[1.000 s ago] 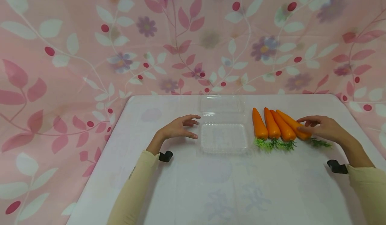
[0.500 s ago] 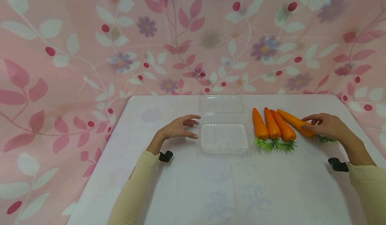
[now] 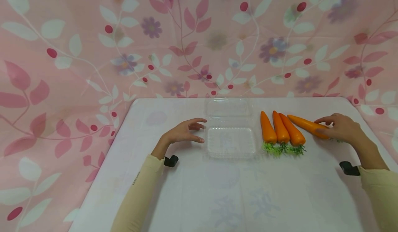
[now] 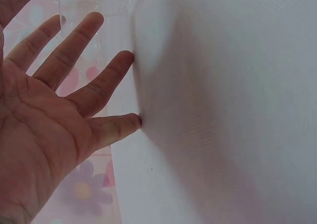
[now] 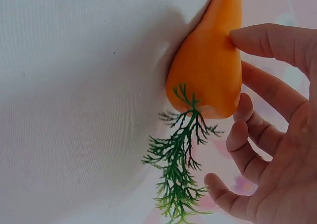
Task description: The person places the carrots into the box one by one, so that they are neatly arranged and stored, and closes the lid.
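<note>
My right hand [image 3: 343,130] pinches an orange toy carrot [image 3: 306,124] near its thick end, thumb on the near side and fingers on the far side. In the right wrist view that carrot [image 5: 208,60] trails a dark green leafy top [image 5: 178,159] and seems to lie on the cloth. My left hand [image 3: 184,132] is at the left edge of a clear plastic clamshell box [image 3: 230,142], which lies with its lid [image 3: 228,107] folded back. In the left wrist view the left hand [image 4: 44,115] has its fingers spread, with some fingertips against the white cloth.
Three more carrots [image 3: 281,130] lie in a row between the box and my right hand, tips pointing away, green tops toward me. White cloth [image 3: 199,190] covers the table. A pink floral curtain [image 3: 199,52] stands behind and at the sides.
The rightmost carrot has slid right and swung round to a flatter slant, away from the other three, along with my right hand. My left hand and the box have stayed still.
</note>
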Tool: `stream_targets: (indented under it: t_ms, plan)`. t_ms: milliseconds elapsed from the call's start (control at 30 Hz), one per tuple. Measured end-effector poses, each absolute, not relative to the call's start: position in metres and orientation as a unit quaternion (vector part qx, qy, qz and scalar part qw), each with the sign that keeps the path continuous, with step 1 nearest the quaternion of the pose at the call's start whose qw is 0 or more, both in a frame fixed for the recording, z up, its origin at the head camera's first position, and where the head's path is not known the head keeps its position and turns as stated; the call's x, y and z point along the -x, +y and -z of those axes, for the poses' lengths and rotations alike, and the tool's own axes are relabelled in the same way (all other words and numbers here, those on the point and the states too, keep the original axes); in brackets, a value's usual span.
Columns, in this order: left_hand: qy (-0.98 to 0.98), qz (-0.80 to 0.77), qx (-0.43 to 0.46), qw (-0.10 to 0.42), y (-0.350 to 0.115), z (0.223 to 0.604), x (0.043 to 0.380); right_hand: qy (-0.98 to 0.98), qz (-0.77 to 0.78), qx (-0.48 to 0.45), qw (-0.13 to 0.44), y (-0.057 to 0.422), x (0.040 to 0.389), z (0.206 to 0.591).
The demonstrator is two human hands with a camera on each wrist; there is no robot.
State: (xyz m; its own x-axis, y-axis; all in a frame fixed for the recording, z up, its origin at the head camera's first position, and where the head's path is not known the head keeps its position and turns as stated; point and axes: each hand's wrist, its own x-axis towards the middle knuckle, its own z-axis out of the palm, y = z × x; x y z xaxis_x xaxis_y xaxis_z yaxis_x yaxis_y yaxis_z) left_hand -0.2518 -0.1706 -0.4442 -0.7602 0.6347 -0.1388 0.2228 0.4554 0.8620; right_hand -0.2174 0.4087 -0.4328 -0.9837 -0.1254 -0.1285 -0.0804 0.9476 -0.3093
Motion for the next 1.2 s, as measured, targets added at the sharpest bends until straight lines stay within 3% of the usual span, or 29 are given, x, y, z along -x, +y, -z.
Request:
stream_targets:
  t_ms: [633,1200]
  plan:
    - [0.826,-0.447,-0.257,0.226,-0.171,0.444,0.251,0.987,0.155,0.028,0.013,0.404,0.214,0.439]
    - [0.826,-0.448,-0.253,0.231,-0.171,0.443,0.252,0.983,0.181,0.038,0.006,0.405,0.216,0.446]
